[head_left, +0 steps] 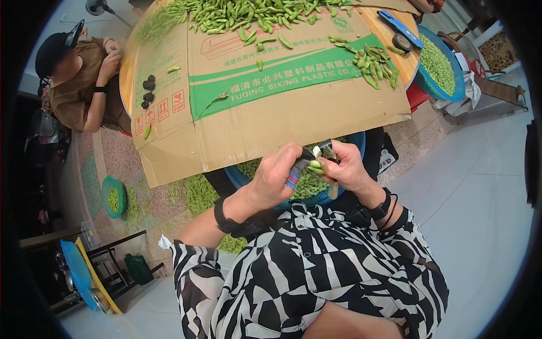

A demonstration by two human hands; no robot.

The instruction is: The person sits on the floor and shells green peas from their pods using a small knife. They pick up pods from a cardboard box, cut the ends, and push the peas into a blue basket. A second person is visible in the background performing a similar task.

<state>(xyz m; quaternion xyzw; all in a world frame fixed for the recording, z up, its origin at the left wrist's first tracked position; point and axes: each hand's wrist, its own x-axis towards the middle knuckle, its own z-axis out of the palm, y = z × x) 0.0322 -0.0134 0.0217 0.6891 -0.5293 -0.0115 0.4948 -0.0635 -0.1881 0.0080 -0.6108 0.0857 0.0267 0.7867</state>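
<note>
My left hand (276, 173) and my right hand (350, 168) meet just past the front edge of the cardboard sheet (296, 123). Between the fingertips they pinch a green soybean pod (315, 166). Dark coverings wrap some fingers of both hands, and a grey one with blue and red bands (295, 174) shows on the left. Directly below, a blue plastic basket (360, 144) contains many shelled green beans (307, 186). My hands and the cardboard hide part of it.
Unshelled pods (254, 17) are heaped at the cardboard's far side, with a smaller pile (374, 65) at right. A tape roll (401, 42) lies beside a blue object (400, 27). Another basket (438, 63) holds beans. A person (80, 80) sits at left. Pods (199, 195) cover some floor.
</note>
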